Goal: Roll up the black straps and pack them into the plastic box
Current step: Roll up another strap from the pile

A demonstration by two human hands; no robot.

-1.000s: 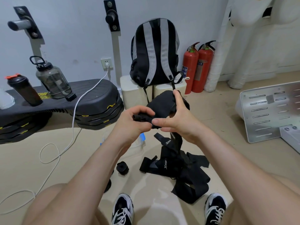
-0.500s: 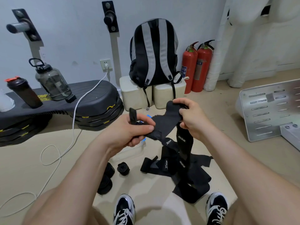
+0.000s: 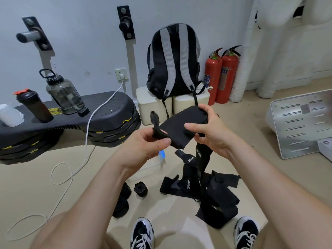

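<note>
While left hand [image 3: 149,142] pinches black strap [image 3: 179,124] corner, right hand [image 3: 212,135] fingers grip opposite edge, above pile [image 3: 221,195].

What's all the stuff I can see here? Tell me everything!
held strap: one, black, raised mid-frame
loose straps: a heap, black, floor in front
rolled straps: about three, black, left of the heap
plastic box: one, clear, floor, partly hidden
backpack: one, black and grey, by wall
fire extinguishers: two, red, right of backpack
bottles: two, clear and black, on step platform
cable: one, white, across floor
metal panel: one, grey, far right
shoes: two, black-white, bottom edge
left hand: one, pinches strap's narrow end
right hand: one, grips its wide part
</note>
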